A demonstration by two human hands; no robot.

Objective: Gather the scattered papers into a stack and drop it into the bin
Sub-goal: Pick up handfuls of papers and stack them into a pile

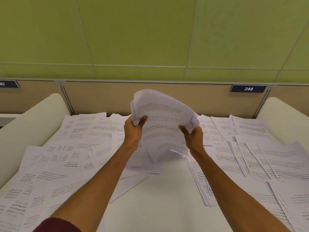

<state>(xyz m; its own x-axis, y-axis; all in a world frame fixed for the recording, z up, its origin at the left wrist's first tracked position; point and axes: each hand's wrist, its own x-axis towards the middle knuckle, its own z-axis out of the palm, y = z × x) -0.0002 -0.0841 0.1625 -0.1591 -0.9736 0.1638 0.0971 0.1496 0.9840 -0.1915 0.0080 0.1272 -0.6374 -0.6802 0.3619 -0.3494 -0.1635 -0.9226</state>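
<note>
A loose bundle of printed white papers (pixel 162 121) is held up above the middle of the white desk (pixel 160 198), its sheets bent and uneven. My left hand (pixel 134 129) grips the bundle's left edge, thumb on the front. My right hand (pixel 194 135) grips its right edge. Several more printed sheets lie scattered flat over the desk on the left (pixel 55 164) and on the right (pixel 254 158). No bin is in view.
Cream side dividers rise at the left (pixel 33 118) and right (pixel 284 114) of the desk. A tan back panel (pixel 107 96) carries a dark label reading 248 (pixel 248 88). Above it is a green wall (pixel 142 39).
</note>
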